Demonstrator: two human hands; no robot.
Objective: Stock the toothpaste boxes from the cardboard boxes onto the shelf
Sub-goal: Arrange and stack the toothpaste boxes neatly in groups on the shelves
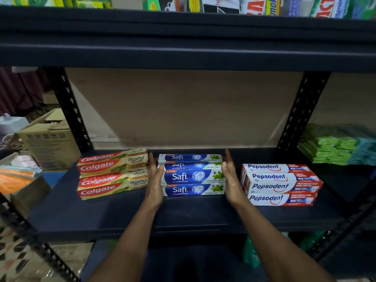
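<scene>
Now the left hand (pixel 155 176) and right hand (pixel 230 176), fingers straight, press flat against opposite ends of the Safi boxes (pixel 193 177), stacked on the shelf (pixel 183 216) between Colgate boxes (pixel 113 174) and Pepsodent boxes (pixel 280 184).

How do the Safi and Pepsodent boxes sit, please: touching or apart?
Apart. The head view shows bare dark shelf between the Safi boxes and the Pepsodent boxes, with the right hand in that gap.

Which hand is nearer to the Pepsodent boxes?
Right. The right hand is at the right end of the Safi stack, just left of the Pepsodent boxes, with a gap between. The left hand is at the Safi stack's far end, beside the Colgate boxes.
</scene>
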